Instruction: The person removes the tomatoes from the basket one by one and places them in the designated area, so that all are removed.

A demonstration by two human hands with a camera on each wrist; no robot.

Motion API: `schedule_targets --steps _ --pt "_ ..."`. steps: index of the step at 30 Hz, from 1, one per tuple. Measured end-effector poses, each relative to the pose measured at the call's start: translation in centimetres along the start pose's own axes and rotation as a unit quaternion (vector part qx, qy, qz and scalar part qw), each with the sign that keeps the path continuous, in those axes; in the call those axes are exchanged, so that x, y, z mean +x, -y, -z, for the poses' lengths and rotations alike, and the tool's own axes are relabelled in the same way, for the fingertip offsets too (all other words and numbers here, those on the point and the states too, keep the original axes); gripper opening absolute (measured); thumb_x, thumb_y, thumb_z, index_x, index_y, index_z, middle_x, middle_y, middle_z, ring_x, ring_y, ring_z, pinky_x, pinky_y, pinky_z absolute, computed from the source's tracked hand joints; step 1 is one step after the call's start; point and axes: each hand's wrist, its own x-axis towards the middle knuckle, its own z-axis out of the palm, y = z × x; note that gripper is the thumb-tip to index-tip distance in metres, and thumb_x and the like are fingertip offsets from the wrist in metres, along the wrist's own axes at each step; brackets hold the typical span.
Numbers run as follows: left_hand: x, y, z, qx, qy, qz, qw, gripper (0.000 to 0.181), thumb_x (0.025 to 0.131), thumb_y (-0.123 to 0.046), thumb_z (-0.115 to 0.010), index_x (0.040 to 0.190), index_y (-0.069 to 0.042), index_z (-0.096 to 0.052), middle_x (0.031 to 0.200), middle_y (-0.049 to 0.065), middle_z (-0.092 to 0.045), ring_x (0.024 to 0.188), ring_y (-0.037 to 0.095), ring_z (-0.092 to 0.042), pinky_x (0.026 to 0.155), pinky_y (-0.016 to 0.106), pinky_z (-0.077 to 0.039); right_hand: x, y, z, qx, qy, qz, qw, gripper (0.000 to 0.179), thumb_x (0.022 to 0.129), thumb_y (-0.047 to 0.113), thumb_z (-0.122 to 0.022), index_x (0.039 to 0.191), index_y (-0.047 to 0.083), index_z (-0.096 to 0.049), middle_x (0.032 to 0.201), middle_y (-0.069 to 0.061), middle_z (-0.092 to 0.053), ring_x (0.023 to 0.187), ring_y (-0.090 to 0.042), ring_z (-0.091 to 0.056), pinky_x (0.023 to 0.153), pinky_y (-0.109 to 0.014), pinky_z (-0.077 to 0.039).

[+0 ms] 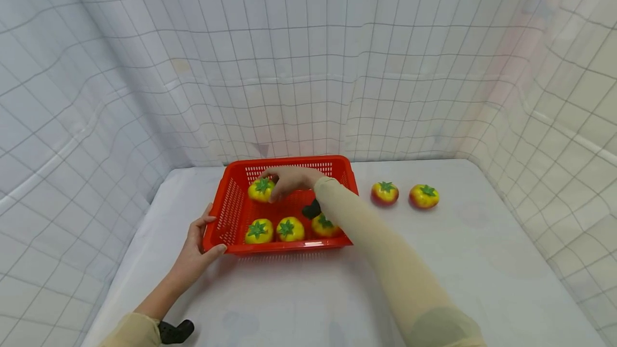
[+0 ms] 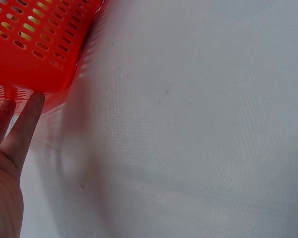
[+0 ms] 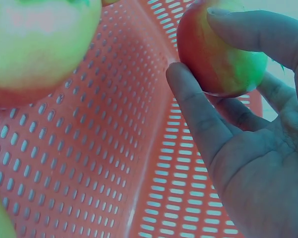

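The red basket (image 1: pixel 230 205) is sitting near the tabletop's far edge; I am bracing its near-left corner with my left hand (image 1: pixel 195 248), fingers straight. My right hand (image 1: pixel 289 180) is pinching a tomato (image 1: pixel 261 190) inside its far-left corner.

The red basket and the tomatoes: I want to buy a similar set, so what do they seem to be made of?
The red basket looks like moulded plastic: glossy, with even slotted walls. The tomatoes, such as the one the right hand holds, seem like smooth plastic or rubber toys, given their uniform shine and identical green caps.
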Motion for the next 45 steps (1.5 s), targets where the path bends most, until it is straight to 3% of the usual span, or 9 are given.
schedule_targets --steps 5,9,13,21,26,33,40,45 --pt "-0.1 0.0 0.0 -0.001 -0.001 0.003 1.0 0.066 0.097 -0.004 -0.066 0.146 -0.013 -0.024 0.172 -0.003 0.0 0.145 0.015 -0.029 0.091 0.019 -0.052 -1.2 0.6 0.4 0.009 0.005 0.022 0.9997 0.063 0.089 0.002 -0.075 0.146 0.018 -0.051 0.137 -0.009 -0.048 0.119 -0.026 -0.053 0.106 -0.05 -0.048" --pt "0.1 -0.2 0.0 -0.005 0.0 -0.001 1.0 0.065 0.097 -0.003 -0.066 0.146 -0.01 -0.024 0.173 -0.003 -0.001 0.148 0.016 -0.026 0.092 0.019 -0.051 -2.1 0.8 0.9 -0.008 0.0 0.035 0.9994 0.062 0.089 0.007 -0.077 0.144 0.023 -0.053 0.138 -0.006 -0.049 0.121 -0.024 -0.053 0.101 -0.042 -0.052" --pt "0.3 -0.3 -0.1 -0.002 0.003 0.0 1.0 0.065 0.097 -0.004 -0.066 0.146 -0.009 -0.024 0.173 -0.002 -0.001 0.151 0.026 -0.02 0.092 0.018 -0.051 -3.0 0.9 1.5 -0.044 -0.019 0.032 0.9984 0.061 0.088 0.015 -0.079 0.143 0.031 -0.055 0.139 0.0 -0.049 0.125 -0.02 -0.049 0.097 -0.036 -0.053" --pt "0.5 -0.4 0.1 0.011 0.004 0.008 0.9999 0.064 0.097 -0.008 -0.067 0.145 -0.01 -0.025 0.172 -0.003 -0.001 0.152 0.039 -0.013 0.091 0.018 -0.051 -4.8 1.1 2.4 -0.076 -0.029 0.031 0.9962 0.065 0.087 0.025 -0.081 0.144 0.035 -0.052 0.146 0.003 -0.046 0.131 -0.019 -0.043 0.103 -0.041 -0.049" --pt "0.3 -0.3 0.1 0.011 0.0 0.007 0.9999 0.064 0.097 -0.008 -0.067 0.145 -0.01 -0.024 0.172 -0.003 -0.001 0.152 0.033 -0.017 0.091 0.016 -0.05 -6.1 0.7 3.0 -0.087 -0.034 0.032 0.9951 0.062 0.087 0.027 -0.079 0.142 0.036 -0.052 0.146 0.004 -0.047 0.132 -0.019 -0.042 0.101 -0.04 -0.049" --pt "0.0 0.1 0.1 -0.007 0.001 -0.001 1.0 0.065 0.097 -0.004 -0.066 0.146 -0.01 -0.023 0.172 -0.004 -0.001 0.146 0.014 -0.029 0.092 0.019 -0.051 -7.8 0.0 4.0 -0.077 -0.052 0.033 0.9951 0.064 0.086 0.024 -0.08 0.144 0.033 -0.051 0.143 0.001 -0.049 0.129 -0.023 -0.046 0.103 -0.045 -0.049" --pt "0.0 0.2 0.1 -0.005 -0.001 0.006 1.0 0.066 0.097 -0.005 -0.066 0.147 -0.013 -0.023 0.172 -0.003 -0.001 0.144 0.017 -0.032 0.09 0.02 -0.053 -9.9 -0.7 5.0 -0.061 -0.066 0.051 0.9947 0.065 0.087 0.017 -0.077 0.144 0.03 -0.05 0.141 -0.002 -0.05 0.128 -0.024 -0.048 0.096 -0.039 -0.054" --pt "0.0 0.1 0.1 -0.007 0.0 0.0 1.0 0.065 0.097 -0.004 -0.065 0.146 -0.011 -0.024 0.173 -0.002 0.0 0.141 0.006 -0.031 0.09 0.019 -0.052 -11.4 -1.2 5.8 -0.062 -0.076 0.049 0.994 0.065 0.085 0.019 -0.078 0.144 0.031 -0.05 0.14 -0.002 -0.051 0.128 -0.025 -0.047 0.098 -0.044 -0.053"
